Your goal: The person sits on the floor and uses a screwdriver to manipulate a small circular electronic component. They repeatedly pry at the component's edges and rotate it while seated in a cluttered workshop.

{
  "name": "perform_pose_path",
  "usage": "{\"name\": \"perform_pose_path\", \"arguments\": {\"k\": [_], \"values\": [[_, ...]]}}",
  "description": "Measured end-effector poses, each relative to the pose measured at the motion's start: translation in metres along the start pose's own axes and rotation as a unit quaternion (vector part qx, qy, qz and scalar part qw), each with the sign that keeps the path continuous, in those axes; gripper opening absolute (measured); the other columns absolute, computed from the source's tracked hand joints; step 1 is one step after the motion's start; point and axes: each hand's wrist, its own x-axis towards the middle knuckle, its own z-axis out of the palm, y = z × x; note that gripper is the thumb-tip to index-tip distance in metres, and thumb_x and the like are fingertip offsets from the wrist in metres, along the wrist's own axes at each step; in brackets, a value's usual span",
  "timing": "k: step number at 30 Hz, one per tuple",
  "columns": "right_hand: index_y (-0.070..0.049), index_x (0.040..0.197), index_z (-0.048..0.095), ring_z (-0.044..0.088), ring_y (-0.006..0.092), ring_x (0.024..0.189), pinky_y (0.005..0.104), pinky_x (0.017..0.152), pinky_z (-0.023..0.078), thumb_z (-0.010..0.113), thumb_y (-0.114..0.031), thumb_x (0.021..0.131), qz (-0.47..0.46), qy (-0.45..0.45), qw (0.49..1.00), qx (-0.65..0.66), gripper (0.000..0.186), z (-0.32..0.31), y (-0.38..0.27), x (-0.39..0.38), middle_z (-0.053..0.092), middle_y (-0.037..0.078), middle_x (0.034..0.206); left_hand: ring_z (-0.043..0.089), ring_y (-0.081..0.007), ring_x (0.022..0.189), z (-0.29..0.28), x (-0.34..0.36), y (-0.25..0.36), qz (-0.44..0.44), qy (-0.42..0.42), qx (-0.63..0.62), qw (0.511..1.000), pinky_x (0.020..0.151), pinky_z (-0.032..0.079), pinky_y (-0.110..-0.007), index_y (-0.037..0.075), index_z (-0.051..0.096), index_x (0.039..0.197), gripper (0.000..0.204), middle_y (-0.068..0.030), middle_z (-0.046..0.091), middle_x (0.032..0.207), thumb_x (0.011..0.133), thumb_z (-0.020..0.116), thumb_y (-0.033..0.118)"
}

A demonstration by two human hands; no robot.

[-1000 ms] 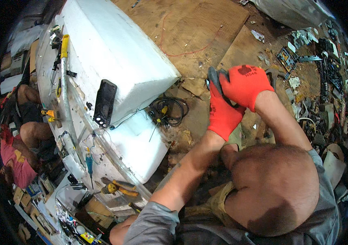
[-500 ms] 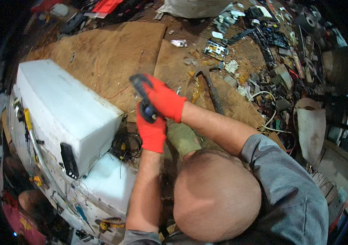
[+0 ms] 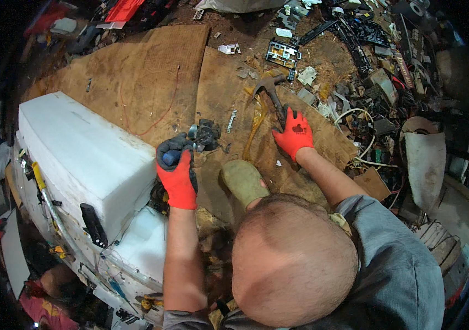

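Note:
Gloved in red and dark grey, my left hand (image 3: 177, 179) is closed on a small blue object (image 3: 171, 158), partly hidden by the fingers. Just right of it a broken dark part with metal pieces (image 3: 207, 135) lies on the board. My right hand (image 3: 292, 133) is closed around the handle of a hammer (image 3: 268, 84), whose head lies toward the back. Between my hands are a thin silver strip (image 3: 232, 120) and a translucent yellowish strip (image 3: 255, 128). My green shoe (image 3: 241, 181) and bare knee (image 3: 295, 256) are below them.
A white foam block (image 3: 80, 148), tools and wires occupy the left. Worn wooden boards (image 3: 135, 66) extend behind my hands, with a thin red wire on them. Electronic scrap (image 3: 366, 60) is heaped along the right. Another person (image 3: 47, 305) is at the lower left.
My hands have separated: the right has left the dark object and now grips the hammer, the left has moved left with the blue object. Dark pieces now lie on the board beside it.

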Motion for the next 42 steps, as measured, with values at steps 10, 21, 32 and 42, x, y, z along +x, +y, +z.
{"name": "perform_pose_path", "arguments": {"k": [10, 21, 32, 42], "values": [[-0.012, 0.151, 0.035, 0.053, 0.0409, 0.123, 0.0474, 0.099, 0.048, 0.069, -0.035, 0.085, 0.022, -0.067, 0.997, -0.028, 0.078, -0.01, -0.001, 0.023, 0.044, 0.025, 0.14, 0.056, -0.0079, 0.081, 0.022, -0.013, 0.021, -0.022, -0.044, 0.118, 0.992, 0.07, 0.049, -0.024, 0.007, 0.059, 0.109, 0.028, -0.0012, 0.062, 0.099, 0.084, 0.067, -0.003], [-0.011, 0.152, 0.035, 0.047, 0.043, 0.131, 0.0461, 0.109, 0.041, 0.066, -0.042, 0.085, 0.044, -0.056, 0.992, 0.106, 0.08, -0.005, 0.021, 0.036, 0.04, 0.028, 0.148, 0.058, -0.0156, 0.101, 0.012, -0.022, 0.009, -0.007, -0.028, 0.093, 0.995, 0.093, 0.047, -0.032, 0.006, 0.058, 0.108, 0.028, -0.0062, 0.063, 0.107, 0.083, 0.068, -0.003], [-0.009, 0.154, 0.031, 0.038, 0.0424, 0.139, 0.0433, 0.115, 0.034, 0.066, -0.043, 0.084, 0.054, -0.074, 0.988, 0.125, 0.085, 0.001, 0.007, 0.033, 0.035, 0.029, 0.152, 0.061, -0.032, 0.115, -0.008, -0.005, -0.004, 0.034, -0.008, -0.015, 0.999, 0.098, 0.054, -0.045, 0.002, 0.053, 0.109, 0.025, -0.0155, 0.062, 0.112, 0.089, 0.061, -0.01], [-0.008, 0.154, 0.03, 0.043, 0.0436, 0.136, 0.0448, 0.112, 0.038, 0.065, -0.041, 0.086, 0.034, -0.062, 0.992, 0.107, 0.083, 0.004, 0.01, 0.033, 0.033, 0.031, 0.153, 0.06, -0.0323, 0.116, -0.005, -0.007, 0.0, 0.023, -0.015, 0.006, 1.0, 0.099, 0.053, -0.047, 0.001, 0.053, 0.11, 0.026, -0.0164, 0.061, 0.114, 0.089, 0.06, -0.012]]}}
